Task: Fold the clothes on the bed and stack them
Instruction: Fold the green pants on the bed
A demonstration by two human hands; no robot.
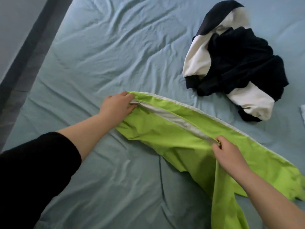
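Here left hand (pixel 118 106) and right hand (pixel 229 154) pinch green garment (pixel 165 129), cropped below.

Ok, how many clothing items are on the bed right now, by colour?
Lime green garment: 1
Black-and-white heap: 1, possibly several pieces
White item at right edge: 1, cut off
Total: 3

A wrinkled pale blue sheet (pixel 115 38) covers the bed (pixel 92 187) under soft, dim light. Along the bed's left edge runs a dark grey strip (pixel 28 52), and beyond it lies a pale grey surface (pixel 13 22).
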